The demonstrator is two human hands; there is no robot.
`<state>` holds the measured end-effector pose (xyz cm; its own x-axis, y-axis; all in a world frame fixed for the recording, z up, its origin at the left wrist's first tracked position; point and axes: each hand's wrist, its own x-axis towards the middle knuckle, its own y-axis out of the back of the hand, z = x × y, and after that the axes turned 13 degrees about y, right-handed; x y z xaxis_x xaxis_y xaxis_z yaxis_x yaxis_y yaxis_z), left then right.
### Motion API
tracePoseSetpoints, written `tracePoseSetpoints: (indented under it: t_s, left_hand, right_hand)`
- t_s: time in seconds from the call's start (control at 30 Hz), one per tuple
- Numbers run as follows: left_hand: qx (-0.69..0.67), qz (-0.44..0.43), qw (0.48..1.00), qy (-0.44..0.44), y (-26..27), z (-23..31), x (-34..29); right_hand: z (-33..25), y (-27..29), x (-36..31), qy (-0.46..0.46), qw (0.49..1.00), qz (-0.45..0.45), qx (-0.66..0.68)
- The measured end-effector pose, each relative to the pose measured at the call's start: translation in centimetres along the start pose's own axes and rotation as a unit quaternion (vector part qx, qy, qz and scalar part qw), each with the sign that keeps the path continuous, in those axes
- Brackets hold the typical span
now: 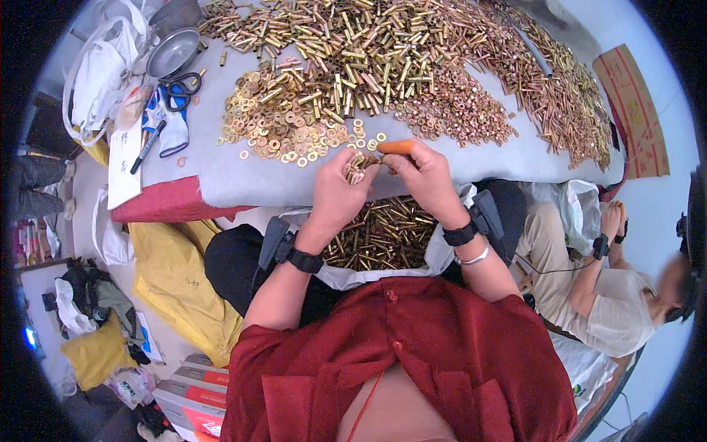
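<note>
My left hand (340,184) is closed around a small bunch of brass-coloured bolts (356,169) at the table's near edge. Close beside it, my right hand (420,171) pinches at the end of the bunch; its index finger wears an orange finger cot (395,147). What sits between those fingertips is too small to make out. Just beyond my hands lie a heap of flat yellow washers (276,129) and a heap of coppery nuts (460,110). Below them, a white bag (346,278) in my lap holds many brass-coloured bolts (383,236).
Long metal sleeves (368,44) and bolts (549,88) are piled at the back. At left lie scissors (179,92), a glove (173,132), a marker (147,147) and a metal bowl (173,55). A co-worker (611,295) sits at right, near a cardboard sheet (631,110).
</note>
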<state>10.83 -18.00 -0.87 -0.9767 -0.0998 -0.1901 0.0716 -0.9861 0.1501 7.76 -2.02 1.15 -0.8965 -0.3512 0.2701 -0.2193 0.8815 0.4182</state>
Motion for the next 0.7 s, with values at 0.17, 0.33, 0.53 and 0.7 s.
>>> tracePoseSetpoints:
  t_s: [0.17,0.33,0.53,0.7]
  left_hand:
    - [0.045,0.038,0.994,-0.093,-0.5,0.1,0.4]
    - [0.003,0.025,1.0,0.017,0.3,0.8,1.0]
    - [-0.023,0.023,0.999,-0.001,-0.4,-2.5,2.5]
    - [-0.011,0.032,0.999,-0.034,-1.3,-0.2,1.9]
  right_hand:
    - [-0.2,0.5,0.5,0.019,0.999,0.017,-0.045]
    - [-0.7,0.3,2.4,0.137,0.979,-0.014,-0.148]
    - [-0.3,-0.5,2.8,-0.033,0.999,-0.04,0.011]
    - [-0.7,1.7,1.8,-0.018,0.994,-0.029,-0.1]
